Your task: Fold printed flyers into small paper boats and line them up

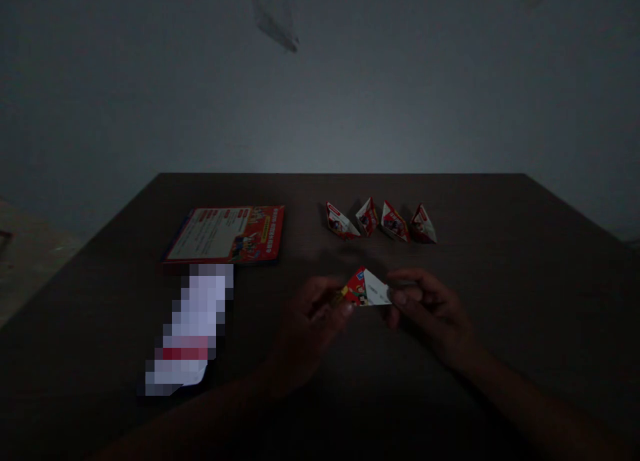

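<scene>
Between my two hands is a small folded paper piece (367, 289), red with printed figures on its left part and white on its right, roughly triangular with the peak up. My left hand (315, 321) pinches its left corner between thumb and fingers. At the right corner, the thumb and fingers of my right hand (434, 311) close on it as well. Beyond the hands, several folded paper boats (395, 222) in red and white stand in a row on the dark table (310, 188).
A stack of printed red and white sheets (210, 234) lies at the left. Nearer to me is a bright, pixelated object (195, 328), its details blurred out. A pale wall (400, 81) rises behind the table, with a clear plastic bag (275, 18) hanging high up.
</scene>
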`<state>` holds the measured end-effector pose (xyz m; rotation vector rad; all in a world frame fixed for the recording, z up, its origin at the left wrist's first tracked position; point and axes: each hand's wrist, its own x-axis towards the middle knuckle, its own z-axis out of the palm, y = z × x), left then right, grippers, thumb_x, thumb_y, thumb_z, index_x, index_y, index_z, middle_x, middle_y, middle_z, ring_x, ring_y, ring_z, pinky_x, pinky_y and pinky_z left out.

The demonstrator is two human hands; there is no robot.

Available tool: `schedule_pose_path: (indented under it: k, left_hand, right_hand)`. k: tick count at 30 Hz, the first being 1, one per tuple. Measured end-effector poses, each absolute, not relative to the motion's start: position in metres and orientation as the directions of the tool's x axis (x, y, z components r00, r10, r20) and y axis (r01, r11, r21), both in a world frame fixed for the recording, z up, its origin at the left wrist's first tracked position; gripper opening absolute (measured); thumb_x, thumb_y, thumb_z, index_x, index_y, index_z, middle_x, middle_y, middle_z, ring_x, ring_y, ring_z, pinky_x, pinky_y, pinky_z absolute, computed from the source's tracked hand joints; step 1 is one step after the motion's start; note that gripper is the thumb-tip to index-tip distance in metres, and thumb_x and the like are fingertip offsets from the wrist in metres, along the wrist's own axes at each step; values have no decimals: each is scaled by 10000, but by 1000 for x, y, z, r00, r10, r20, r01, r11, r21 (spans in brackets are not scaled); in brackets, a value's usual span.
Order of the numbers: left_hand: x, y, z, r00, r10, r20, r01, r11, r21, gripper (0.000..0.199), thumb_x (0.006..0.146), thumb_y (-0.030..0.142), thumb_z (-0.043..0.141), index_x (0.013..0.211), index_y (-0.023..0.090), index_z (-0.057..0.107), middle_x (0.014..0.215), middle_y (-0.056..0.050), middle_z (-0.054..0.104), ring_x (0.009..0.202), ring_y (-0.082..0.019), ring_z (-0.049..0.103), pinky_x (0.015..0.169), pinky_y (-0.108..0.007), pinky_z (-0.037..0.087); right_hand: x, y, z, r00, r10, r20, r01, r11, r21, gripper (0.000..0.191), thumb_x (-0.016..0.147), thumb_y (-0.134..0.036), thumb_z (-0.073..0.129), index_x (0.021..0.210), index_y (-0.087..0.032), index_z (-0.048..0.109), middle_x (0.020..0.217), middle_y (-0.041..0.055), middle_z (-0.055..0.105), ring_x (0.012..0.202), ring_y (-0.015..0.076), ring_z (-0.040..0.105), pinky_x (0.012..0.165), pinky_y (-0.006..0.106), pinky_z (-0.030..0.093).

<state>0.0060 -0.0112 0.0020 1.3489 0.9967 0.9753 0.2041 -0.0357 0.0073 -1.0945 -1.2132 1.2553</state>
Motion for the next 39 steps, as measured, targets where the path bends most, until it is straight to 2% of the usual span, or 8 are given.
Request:
schedule_pose_path:
  k: [3, 7, 11, 15, 17, 23, 28, 39]
  left_hand:
    - [6, -14, 0, 296, 952, 81, 61, -104, 993, 445, 748, 235, 685, 1144, 203, 486, 979, -40, 671, 837, -156, 645, 667, -228, 498]
    - [6, -14, -5, 297, 944, 145, 196, -208, 958, 427, 743, 226, 687, 1138, 208, 526, 985, -49, 661, 845, -166, 643, 644, -227, 511]
    - [4, -13, -5, 267, 932, 243, 300, -320, 899, 515, 759, 243, 680, 1234, 234, 479, 968, -32, 657, 819, -154, 640, 637, -225, 514]
    - [2, -11, -1, 370, 884, 285, 339, -414, 845, 413, 815, 234, 618, 1218, 220, 526, 1034, -53, 660, 829, -157, 630, 674, -240, 503]
    - [2, -10, 1, 416, 856, 307, 336, -459, 822, 341, 837, 228, 587, 1177, 203, 573, 1000, -58, 661, 818, -157, 620, 683, -246, 489]
    - [3, -8, 4, 424, 851, 311, 310, -459, 833, 268, 863, 209, 545, 1114, 168, 629, 856, -41, 633, 731, -129, 579, 650, -230, 449]
    - [2, -10, 7, 430, 859, 279, 303, -429, 851, 260, 870, 216, 530, 1102, 171, 637, 894, -46, 650, 755, -136, 584, 667, -233, 446]
    - [4, -10, 8, 408, 869, 281, 283, -413, 866, 238, 855, 211, 542, 1061, 175, 657, 857, -39, 663, 713, -128, 593, 628, -223, 444]
  right_hand:
    - [204, -36, 7, -65, 998, 14, -97, 8, -995, 217, 861, -319, 602, 1052, -221, 572, 554, -50, 647, 533, 101, 562, 583, 232, 426]
    - [202, -36, 8, -69, 998, 4, -84, -2, -996, 249, 854, -341, 604, 1058, -204, 560, 538, -49, 635, 514, 105, 544, 574, 242, 418]
    - [202, -36, 8, -68, 998, -7, -61, -11, -998, 281, 847, -362, 605, 1065, -194, 549, 538, -44, 623, 506, 112, 538, 545, 244, 409]
    - [202, -36, 7, -73, 997, 6, -49, 3, -999, 282, 855, -379, 591, 1064, -193, 554, 540, -39, 616, 514, 114, 545, 548, 246, 418]
    - [202, -36, 6, -74, 997, 23, -37, 20, -999, 294, 853, -394, 590, 1063, -191, 558, 541, -33, 617, 515, 117, 545, 541, 247, 419]
    - [201, -36, 7, -99, 993, 58, -19, 56, -998, 219, 863, -378, 581, 970, -188, 602, 580, -17, 624, 539, 113, 555, 539, 237, 435]
    - [202, -38, 7, -123, 988, 89, 0, 90, -996, 182, 834, -340, 624, 954, -204, 604, 633, -15, 629, 590, 121, 584, 573, 235, 465]
    - [202, -40, 7, -116, 985, 127, 146, 143, -979, 151, 832, -263, 610, 968, -203, 587, 677, -14, 580, 567, 112, 529, 502, 208, 414]
